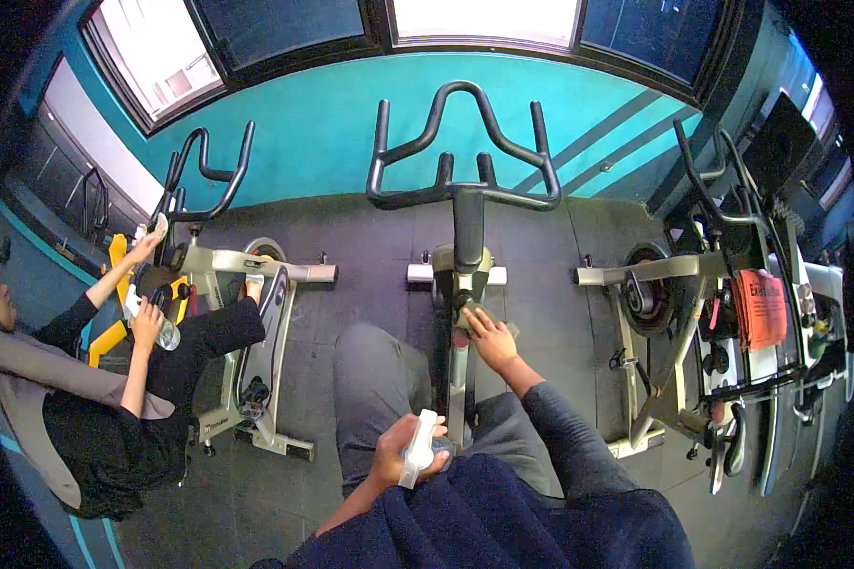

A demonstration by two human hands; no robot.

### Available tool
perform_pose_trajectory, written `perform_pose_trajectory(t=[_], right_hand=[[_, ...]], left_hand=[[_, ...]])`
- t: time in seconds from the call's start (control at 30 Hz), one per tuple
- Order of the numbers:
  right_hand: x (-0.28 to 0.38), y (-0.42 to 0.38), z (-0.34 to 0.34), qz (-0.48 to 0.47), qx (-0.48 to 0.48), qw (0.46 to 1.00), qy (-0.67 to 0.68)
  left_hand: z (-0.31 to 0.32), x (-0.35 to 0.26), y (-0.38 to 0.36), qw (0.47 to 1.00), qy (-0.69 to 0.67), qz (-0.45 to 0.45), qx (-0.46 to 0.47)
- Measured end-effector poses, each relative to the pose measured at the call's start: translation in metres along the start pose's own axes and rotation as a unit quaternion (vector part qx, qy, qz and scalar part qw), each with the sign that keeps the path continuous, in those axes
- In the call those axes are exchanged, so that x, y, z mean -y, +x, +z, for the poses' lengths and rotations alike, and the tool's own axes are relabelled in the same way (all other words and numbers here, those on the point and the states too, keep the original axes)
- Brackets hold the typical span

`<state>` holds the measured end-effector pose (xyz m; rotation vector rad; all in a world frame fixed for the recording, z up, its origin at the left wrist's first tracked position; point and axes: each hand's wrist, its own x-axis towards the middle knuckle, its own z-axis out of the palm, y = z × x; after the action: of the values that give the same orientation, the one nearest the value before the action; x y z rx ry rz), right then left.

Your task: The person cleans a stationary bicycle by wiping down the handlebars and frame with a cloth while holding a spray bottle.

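My left hand (396, 453) is wrapped around a spray bottle with a white trigger head (421, 449), close to my lap. Its clear body is mostly hidden by my fingers. My right hand (491, 339) lies on the frame of the exercise bike (468, 228) in front of me, just below its handlebar stem. Those fingers are extended and press a greyish cloth (513, 329) against the frame; little of it shows past the hand.
A second exercise bike (273, 370) stands at left, where a seated person (85, 417) holds a spray bottle (168, 334) and a white cloth (162, 226). Another bike (669, 370) is at right, beside an orange sign (761, 309). Windows line the teal wall (304, 123).
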<state>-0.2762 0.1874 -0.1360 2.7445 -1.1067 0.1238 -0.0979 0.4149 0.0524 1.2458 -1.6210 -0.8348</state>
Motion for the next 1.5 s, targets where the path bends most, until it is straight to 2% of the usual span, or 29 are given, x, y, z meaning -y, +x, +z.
perform_pose_trajectory(t=[0.07,0.1,0.13,0.2,0.3,0.47,0.53,0.6,0.63,0.67,0.73,0.8,0.87,0.93,0.97,1.07,1.1,1.13,1.2,1.27,1.33,1.4,1.47,1.5], right_hand=[[-0.009,-0.011,-0.006,0.117,0.113,0.984,0.077],[-0.014,-0.012,0.0,0.189,0.106,0.974,0.067],[-0.019,-0.014,-0.013,0.221,0.08,0.969,0.077],[-0.025,-0.007,-0.029,0.238,0.033,0.965,0.102],[-0.019,0.016,-0.051,0.186,0.041,0.976,0.104],[0.014,0.047,-0.033,0.123,0.095,0.982,0.109],[0.026,0.046,-0.036,0.131,0.108,0.985,0.042],[0.029,0.038,-0.008,0.119,0.096,0.988,0.02],[0.027,0.029,0.011,0.08,0.041,0.996,0.016],[0.025,0.02,0.02,0.04,-0.016,0.999,0.01],[0.021,0.007,0.003,0.039,0.005,0.999,0.023],[0.016,0.001,-0.015,0.046,0.105,0.993,0.038],[0.015,0.009,-0.031,0.044,0.123,0.991,0.04],[0.015,0.024,-0.037,0.219,0.037,0.966,0.134],[0.01,0.031,-0.044,0.248,0.038,0.957,0.149],[0.001,0.044,-0.042,0.247,0.029,0.956,0.155],[-0.001,0.05,-0.041,0.233,0.077,0.955,0.167],[0.003,0.051,-0.035,0.235,0.076,0.954,0.167],[0.019,0.049,-0.026,0.184,0.066,0.975,0.109],[0.031,0.047,-0.023,0.201,0.05,0.972,0.106],[0.037,0.039,-0.013,0.18,0.062,0.978,0.086],[0.041,0.025,-0.02,0.171,0.032,0.981,0.082],[0.041,0.007,-0.037,0.118,0.232,0.947,0.189],[0.043,-0.008,-0.027,0.115,0.193,0.954,0.198]], left_hand=[[-0.004,0.002,-0.001,1.0,0.017,0.01,0.008],[-0.006,0.002,-0.001,0.999,0.039,0.022,0.017],[-0.006,0.002,0.0,0.999,0.037,0.023,0.018],[-0.002,-0.002,0.001,0.997,-0.065,-0.026,-0.025],[0.001,0.007,0.0,0.996,-0.088,-0.025,-0.019],[-0.002,0.004,0.0,0.996,-0.082,-0.019,-0.029],[-0.003,0.006,-0.002,0.998,-0.061,-0.007,-0.031],[-0.002,0.013,-0.006,0.996,-0.078,-0.036,-0.036],[-0.007,0.016,-0.007,0.999,-0.025,-0.041,0.01],[-0.008,0.017,-0.005,0.999,-0.028,-0.037,0.015],[-0.008,0.016,-0.002,1.0,0.008,-0.004,0.023],[-0.007,0.013,0.0,1.0,-0.007,-0.014,0.015],[-0.007,0.01,0.001,0.999,-0.021,-0.024,0.01],[-0.005,0.009,0.002,0.999,-0.038,-0.031,-0.01],[-0.004,0.011,0.001,0.999,-0.039,-0.03,-0.012],[-0.002,0.025,-0.004,0.996,-0.074,-0.044,-0.012],[-0.003,0.031,-0.006,0.999,-0.037,-0.013,0.008],[-0.003,0.033,-0.005,0.999,0.0,0.019,0.028],[-0.002,0.033,-0.005,1.0,-0.012,0.007,0.026],[-0.002,0.03,-0.003,0.999,-0.022,-0.006,0.024],[-0.003,0.025,0.001,0.999,0.002,0.01,0.031],[-0.002,0.016,0.005,1.0,0.001,0.015,0.026],[-0.001,0.012,0.006,1.0,-0.002,0.017,0.022],[-0.002,0.011,0.007,0.999,0.023,0.027,0.027]])
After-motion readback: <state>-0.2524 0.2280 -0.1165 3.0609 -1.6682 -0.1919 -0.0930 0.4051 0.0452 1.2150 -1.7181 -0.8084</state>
